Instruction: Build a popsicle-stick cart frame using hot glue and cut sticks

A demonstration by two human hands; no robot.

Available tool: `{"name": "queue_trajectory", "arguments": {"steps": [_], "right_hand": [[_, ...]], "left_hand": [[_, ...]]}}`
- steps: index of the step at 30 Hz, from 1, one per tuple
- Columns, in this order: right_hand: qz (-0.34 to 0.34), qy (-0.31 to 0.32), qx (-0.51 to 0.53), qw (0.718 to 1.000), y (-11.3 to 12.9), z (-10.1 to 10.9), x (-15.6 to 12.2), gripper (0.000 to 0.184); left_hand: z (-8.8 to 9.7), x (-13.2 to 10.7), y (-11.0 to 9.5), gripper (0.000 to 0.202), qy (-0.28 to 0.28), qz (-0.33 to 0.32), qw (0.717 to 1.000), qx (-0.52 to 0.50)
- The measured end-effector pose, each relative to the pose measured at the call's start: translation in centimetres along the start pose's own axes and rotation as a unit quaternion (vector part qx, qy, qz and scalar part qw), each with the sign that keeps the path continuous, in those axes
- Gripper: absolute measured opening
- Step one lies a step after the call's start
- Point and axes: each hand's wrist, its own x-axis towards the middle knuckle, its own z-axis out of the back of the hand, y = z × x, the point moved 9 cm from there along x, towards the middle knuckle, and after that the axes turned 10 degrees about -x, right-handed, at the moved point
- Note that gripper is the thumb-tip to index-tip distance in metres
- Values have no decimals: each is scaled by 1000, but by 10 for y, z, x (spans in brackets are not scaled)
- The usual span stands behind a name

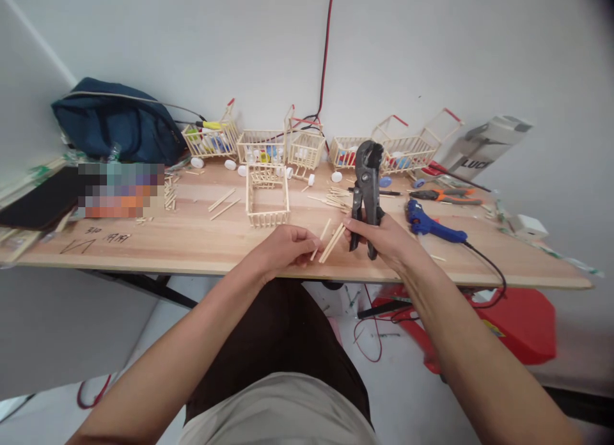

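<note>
My left hand (pixel 293 245) is near the table's front edge, its thumb and fingers pinched on a thin wooden stick (pixel 321 239). My right hand (pixel 378 235) grips a black hand cutter (pixel 368 183), shaped like a pipe cutter, held upright with its head pointing away from me. Two more wooden sticks (pixel 330 243) lie side by side between my hands, their upper ends at my right thumb and fingertips. Just beyond my left hand stands an open basket frame (pixel 267 195) made of sticks.
Several stick-built model shopping carts (pixel 261 146) line the wall. Loose sticks (pixel 223 203) lie on the wooden table (pixel 192 240). On the right are a blue glue gun (pixel 434 224), orange-handled pliers (pixel 446 194) and a carton (pixel 494 148); a dark blue bag (pixel 119 122) sits back left.
</note>
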Motion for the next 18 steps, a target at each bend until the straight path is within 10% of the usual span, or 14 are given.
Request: {"name": "queue_trajectory", "arguments": {"steps": [18], "right_hand": [[-18,-20,-41,999,2,-6,-3,35]], "left_hand": [[-12,-6,14,26,3,76,988,-131]]}}
